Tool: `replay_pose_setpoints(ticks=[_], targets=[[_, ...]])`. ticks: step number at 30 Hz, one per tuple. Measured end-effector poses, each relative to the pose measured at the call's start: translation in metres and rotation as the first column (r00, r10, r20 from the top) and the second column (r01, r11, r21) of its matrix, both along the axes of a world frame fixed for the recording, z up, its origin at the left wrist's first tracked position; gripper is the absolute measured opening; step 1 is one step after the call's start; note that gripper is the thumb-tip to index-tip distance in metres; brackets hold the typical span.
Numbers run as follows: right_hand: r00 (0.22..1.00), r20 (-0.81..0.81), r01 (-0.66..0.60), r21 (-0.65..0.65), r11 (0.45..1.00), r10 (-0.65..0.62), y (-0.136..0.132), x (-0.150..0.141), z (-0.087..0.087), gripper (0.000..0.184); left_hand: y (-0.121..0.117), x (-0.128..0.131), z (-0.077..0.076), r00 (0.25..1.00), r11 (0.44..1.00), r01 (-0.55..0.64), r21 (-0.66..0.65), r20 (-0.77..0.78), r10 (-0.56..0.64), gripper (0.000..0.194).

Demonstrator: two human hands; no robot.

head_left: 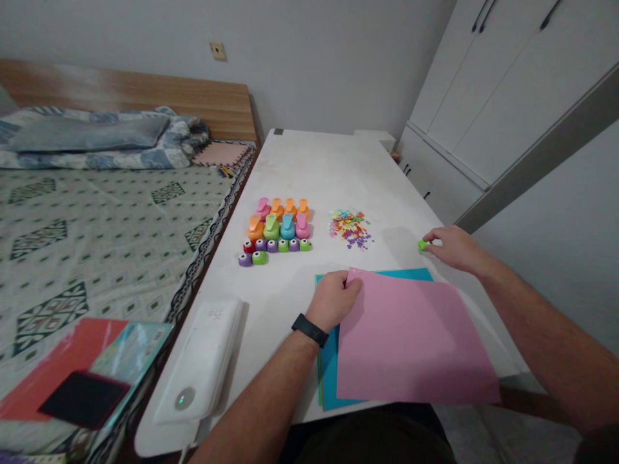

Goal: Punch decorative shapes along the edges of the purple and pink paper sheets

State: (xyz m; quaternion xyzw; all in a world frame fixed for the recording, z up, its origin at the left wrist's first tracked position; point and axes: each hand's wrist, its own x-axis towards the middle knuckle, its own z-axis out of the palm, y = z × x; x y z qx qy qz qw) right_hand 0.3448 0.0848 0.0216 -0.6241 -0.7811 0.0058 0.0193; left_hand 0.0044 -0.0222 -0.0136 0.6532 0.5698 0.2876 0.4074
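pink sheet (416, 341): landmark; lying over blue sheet (329, 380), skewed so that blue shows along left and far edges; near right corner reaching past edge of table (314, 167)
sheet handling: probably best pinched lightly at the corner, flat and uncreased; skew worth squaring before any pressing
punch handling: better gripped by the sides, level, without squeezing early; best moved clear of loose confetti
left hand (334, 298): nearly closed; grasping far left corner of pink sheet, with thumb on top; fingers underneath mostly hidden
right hand (447, 246): partly closed; pinching green punch with fingertips; resting on table or lifted, cannot tell
green punch (422, 245): beyond far right part of pink sheet, well apart from it
confetti (349, 227): loose multicoloured pile; beyond far left corner of pink sheet
small punches (283, 246): beyond and left of pink sheet; mostly lined up in a row, plus two nearer
larger punches (287, 227): two rows, just behind small punches, further from pink sheet
white device (203, 361): well left of pink sheet; showing a green light
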Motion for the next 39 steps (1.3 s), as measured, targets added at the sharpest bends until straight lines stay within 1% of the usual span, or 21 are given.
replay_pose_setpoints(ticks=[3, 5, 7, 9, 12, 17, 20, 24, 28, 31, 33, 35, 37, 39], targets=[[0.99, -0.139, 0.012, 0.03, 0.999, -0.007, -0.013, -0.025, 0.006, 0.023, 0.0, 0.0, -0.001, 1.0, 1.0, -0.004, 0.003, 0.002, 0.004, 0.035], [0.972, -0.235, -0.001, 0.006, 1.0, 0.002, -0.021, -0.044, 0.009, 0.021, 0.0, 0.0, -0.001, 1.0, 1.0, -0.001, 0.002, 0.011, 0.001, 0.036], [0.955, -0.296, -0.029, -0.022, 0.999, 0.021, -0.028, -0.062, 0.01, 0.019, 0.0, -0.001, -0.002, 1.0, 1.0, 0.003, -0.005, 0.017, -0.003, 0.036], [0.946, -0.317, -0.081, -0.039, 0.996, 0.065, -0.032, -0.076, 0.008, 0.018, 0.0, -0.001, -0.002, 1.0, 1.0, 0.006, -0.01, 0.018, -0.006, 0.037], [0.95, -0.28, -0.154, -0.041, 0.987, 0.136, -0.031, -0.091, 0.001, 0.017, 0.0, -0.001, -0.003, 1.0, 1.0, 0.005, -0.005, 0.013, -0.005, 0.036], [0.951, -0.243, -0.207, -0.04, 0.978, 0.191, -0.027, -0.103, -0.007, 0.015, 0.0, -0.001, -0.002, 1.0, 1.0, 0.008, 0.012, 0.012, -0.008, 0.035], [0.955, -0.243, -0.19, -0.056, 0.98, 0.172, -0.027, -0.107, -0.008, 0.016, 0.0, -0.001, 0.0, 1.0, 1.0, 0.013, 0.008, 0.011, -0.013, 0.035], [0.956, -0.267, -0.154, -0.089, 0.984, 0.125, -0.026, -0.106, -0.009, 0.023, 0.0, -0.001, 0.001, 1.0, 1.0, 0.012, -0.008, 0.017, -0.012, 0.035], [0.953, -0.265, -0.178, -0.092, 0.98, 0.148, -0.026, -0.104, -0.009, 0.017, 0.0, -0.001, 0.001, 1.0, 1.0, 0.008, -0.004, 0.015, -0.008, 0.035], [0.937, -0.326, -0.165, -0.099, 0.981, 0.125, -0.028, -0.105, -0.006, 0.016, 0.0, -0.001, -0.001, 1.0, 1.0, 0.007, -0.009, 0.022, -0.006, 0.036], [0.904, -0.422, -0.129, -0.101, 0.986, 0.075, -0.031, -0.108, -0.004, 0.019, 0.001, -0.001, -0.003, 0.999, 1.0, 0.011, -0.015, 0.039, -0.011, 0.036], [0.842, -0.537, -0.125, -0.116, 0.985, 0.044, -0.032, -0.112, -0.003, 0.021, 0.0, -0.001, -0.005, 0.999, 1.0, 0.015, -0.019, 0.052, -0.014, 0.037], [0.76, -0.649, -0.184, -0.148, 0.972, 0.045, -0.033, -0.117, -0.003, 0.022, 0.0, -0.001, -0.006, 0.998, 1.0, 0.013, -0.023, 0.057, -0.012, 0.038], [0.669, -0.743, -0.269, -0.192, 0.944, 0.04, -0.034, -0.123, -0.003, 0.025, 0.0, -0.001, -0.006, 0.998, 1.0, 0.009, -0.03, 0.061, -0.007, 0.039]])
